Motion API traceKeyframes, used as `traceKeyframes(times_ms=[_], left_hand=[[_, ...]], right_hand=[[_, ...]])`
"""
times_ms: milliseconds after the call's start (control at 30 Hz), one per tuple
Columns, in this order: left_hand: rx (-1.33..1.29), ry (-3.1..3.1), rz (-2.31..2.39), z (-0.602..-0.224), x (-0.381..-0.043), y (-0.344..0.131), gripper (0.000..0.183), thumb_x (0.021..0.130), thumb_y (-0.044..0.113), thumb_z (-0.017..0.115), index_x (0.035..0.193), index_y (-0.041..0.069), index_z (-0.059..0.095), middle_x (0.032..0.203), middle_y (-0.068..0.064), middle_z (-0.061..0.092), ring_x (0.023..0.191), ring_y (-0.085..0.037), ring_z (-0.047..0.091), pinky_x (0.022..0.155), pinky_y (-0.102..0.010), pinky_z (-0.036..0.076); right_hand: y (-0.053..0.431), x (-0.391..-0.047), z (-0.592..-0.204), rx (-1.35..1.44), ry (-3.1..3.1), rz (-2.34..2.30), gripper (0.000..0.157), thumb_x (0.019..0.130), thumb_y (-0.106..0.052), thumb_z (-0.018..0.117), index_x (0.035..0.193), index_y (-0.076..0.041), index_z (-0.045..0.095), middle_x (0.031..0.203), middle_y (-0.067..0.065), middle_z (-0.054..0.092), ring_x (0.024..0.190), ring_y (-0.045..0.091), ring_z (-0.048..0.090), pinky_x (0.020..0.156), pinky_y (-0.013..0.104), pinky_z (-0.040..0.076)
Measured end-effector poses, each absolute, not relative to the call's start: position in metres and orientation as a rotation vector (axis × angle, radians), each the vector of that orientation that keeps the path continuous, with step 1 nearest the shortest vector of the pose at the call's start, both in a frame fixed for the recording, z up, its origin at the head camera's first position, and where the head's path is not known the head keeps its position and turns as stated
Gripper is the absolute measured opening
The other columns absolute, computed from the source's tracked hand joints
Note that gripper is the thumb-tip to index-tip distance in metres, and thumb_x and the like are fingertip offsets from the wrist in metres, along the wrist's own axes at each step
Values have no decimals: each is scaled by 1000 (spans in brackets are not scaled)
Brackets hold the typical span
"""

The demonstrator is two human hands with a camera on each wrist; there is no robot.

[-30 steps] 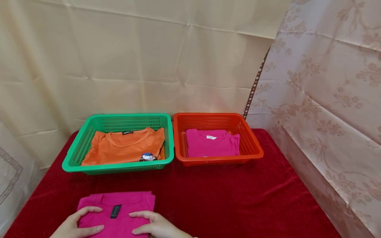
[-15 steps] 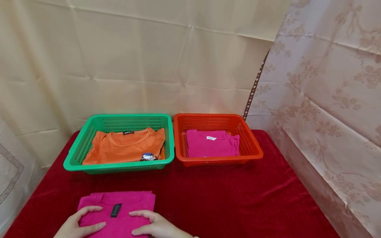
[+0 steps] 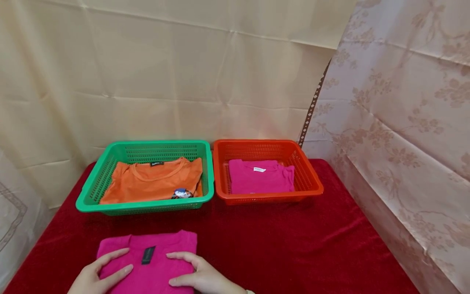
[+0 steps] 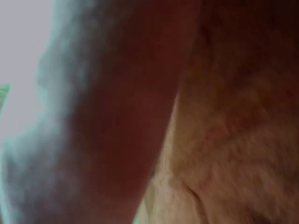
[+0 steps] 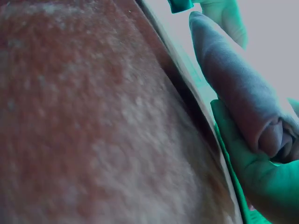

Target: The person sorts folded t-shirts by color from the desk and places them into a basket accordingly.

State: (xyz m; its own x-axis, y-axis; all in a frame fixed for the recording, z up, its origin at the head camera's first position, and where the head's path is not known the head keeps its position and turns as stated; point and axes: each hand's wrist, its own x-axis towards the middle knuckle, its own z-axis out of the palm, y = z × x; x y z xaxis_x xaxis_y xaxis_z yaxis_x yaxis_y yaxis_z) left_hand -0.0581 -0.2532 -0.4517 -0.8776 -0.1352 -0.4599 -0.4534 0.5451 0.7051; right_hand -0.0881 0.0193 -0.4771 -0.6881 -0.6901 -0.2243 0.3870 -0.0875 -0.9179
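Note:
A folded pink T-shirt (image 3: 150, 275) with a black neck label is at the near left of the table. My left hand (image 3: 93, 275) grips its left side, and my right hand (image 3: 205, 275) holds its right side. On each hand, the two digits visible in the head view lie over the top of the cloth. In the right wrist view the shirt's folded edge (image 5: 243, 88) shows as a thick roll, with part of a hand beside it. The left wrist view is too blurred and close to make out the hold.
A green basket (image 3: 145, 206) at the back left contains a folded orange T-shirt (image 3: 147, 183). Beside it, a red basket (image 3: 269, 198) contains another pink T-shirt (image 3: 261, 181). A dark red cloth (image 3: 286, 245) covers the table. Curtains hang behind and to the right.
The pink T-shirt and both hands have shifted slightly up and to the right in the head view. Its far right corner now turns up. The baskets have stayed put.

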Motion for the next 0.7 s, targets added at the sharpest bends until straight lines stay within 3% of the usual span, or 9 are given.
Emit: traceKeyframes(times_ms=[200,433,700], left_hand=[[-472,2441,1313,-438,-59,-244,73,80,54,64,140,17,44,121,-5,62,90,-5,56,69,-23,48],[-441,2489,1284,-430,-63,-233,76,79,60,60,140,18,43,131,-16,52,107,-22,53,72,-26,48],[-426,2584,1339,-424,-65,-212,68,81,54,63,138,19,47,121,-7,62,89,-2,58,70,-21,48]], right_hand=[[27,-94,-474,-299,1391,-1975,45,82,-5,66,125,-16,58,112,7,65,93,17,65,76,31,53],[38,-100,-464,-259,1481,-2009,45,81,-6,68,124,-16,60,113,7,63,96,18,62,76,31,53],[51,-104,-456,-224,1509,-2042,52,82,-4,66,130,-21,55,120,10,58,99,21,61,75,34,53]])
